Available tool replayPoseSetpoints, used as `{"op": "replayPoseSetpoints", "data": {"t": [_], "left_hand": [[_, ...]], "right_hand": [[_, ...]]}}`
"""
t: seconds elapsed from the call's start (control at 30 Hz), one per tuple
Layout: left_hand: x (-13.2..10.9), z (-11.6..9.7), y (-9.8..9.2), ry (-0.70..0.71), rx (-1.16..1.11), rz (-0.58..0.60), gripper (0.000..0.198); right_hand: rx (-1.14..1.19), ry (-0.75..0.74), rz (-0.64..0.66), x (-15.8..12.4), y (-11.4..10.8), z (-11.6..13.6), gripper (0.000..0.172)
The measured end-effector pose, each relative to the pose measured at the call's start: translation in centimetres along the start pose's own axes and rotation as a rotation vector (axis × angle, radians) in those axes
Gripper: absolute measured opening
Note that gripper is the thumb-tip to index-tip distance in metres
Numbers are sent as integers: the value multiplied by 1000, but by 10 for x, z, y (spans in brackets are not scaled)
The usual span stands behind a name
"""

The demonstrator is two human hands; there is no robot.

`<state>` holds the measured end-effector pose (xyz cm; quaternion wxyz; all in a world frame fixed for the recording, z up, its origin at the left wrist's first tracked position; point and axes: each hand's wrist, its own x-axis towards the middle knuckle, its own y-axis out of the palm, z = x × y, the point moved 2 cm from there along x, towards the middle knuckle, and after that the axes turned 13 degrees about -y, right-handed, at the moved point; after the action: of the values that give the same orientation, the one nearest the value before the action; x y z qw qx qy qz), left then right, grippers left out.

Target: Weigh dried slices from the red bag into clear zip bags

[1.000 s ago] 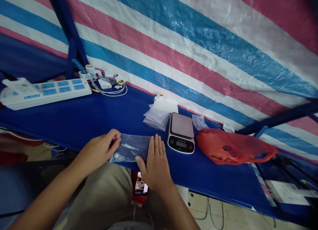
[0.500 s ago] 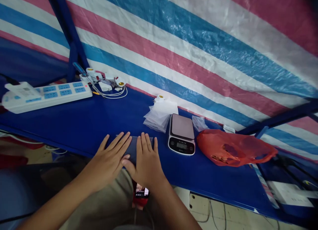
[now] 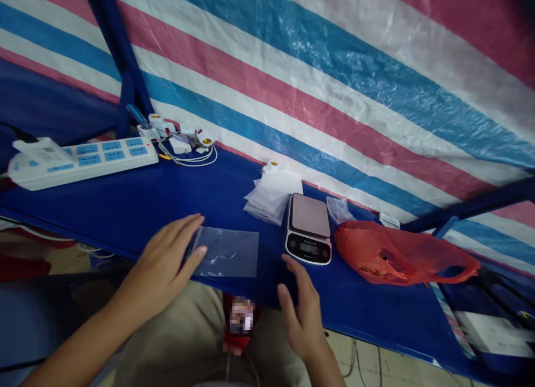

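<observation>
A clear plastic bag [image 3: 229, 252] lies flat near the front edge of the blue table. My left hand [image 3: 169, 259] rests at its left end, fingers stretched out and thumb apart, touching or just over the bag's edge. To the right, my right hand [image 3: 301, 303] is over the table's front edge with thumb and fingers apart and nothing between them. Just beyond its fingertips stands a kitchen scale [image 3: 309, 228] with a flat square pan and a dark display panel. Behind the bag, more clear plastic bags [image 3: 267, 202] lie in a loose stack beside the scale.
A red plastic bag [image 3: 401, 253] with something inside lies right of the scale. At the left are a white power strip [image 3: 83, 163] and a cluster of plugs, cable [image 3: 194, 163] and a screwdriver [image 3: 140, 117]. Striped sheeting [image 3: 292, 81] rises behind. A phone [image 3: 241, 316] sits between the knees.
Both hands were pressed flat together on the plastic bag. My right hand has lifted away to the right, toward the scale, and my left has shifted left, uncovering the bag.
</observation>
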<state>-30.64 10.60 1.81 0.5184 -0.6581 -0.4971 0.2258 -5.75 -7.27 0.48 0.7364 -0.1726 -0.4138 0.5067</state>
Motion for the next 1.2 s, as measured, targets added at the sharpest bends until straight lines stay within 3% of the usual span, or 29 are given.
{"op": "replayPoseSetpoints", "data": {"t": [0.1,0.23,0.47,0.63,0.83,1.03,1.2], "left_hand": [[4,1,-7,-219,27,2,59],[10,-5,0,-293,-16,100,49],[26,-7,3,-336,-198,205,51],[30,-15,2,-371,-120,246,61],[28,-25,8,-319,-120,292,52],[20,-35,0,-381,-84,269,61],[17,-42,4,-353,-50,339,56]], "right_hand": [[19,131,-199,-23,-21,-25,35],[6,250,-336,-33,-36,-45,32],[-124,195,-320,-28,-34,-39,31],[-160,150,-328,-26,-34,-37,28],[-187,142,-332,-26,-32,-36,30],[-221,97,-324,-26,-31,-37,29],[-241,75,-330,-26,-31,-35,28]]}}
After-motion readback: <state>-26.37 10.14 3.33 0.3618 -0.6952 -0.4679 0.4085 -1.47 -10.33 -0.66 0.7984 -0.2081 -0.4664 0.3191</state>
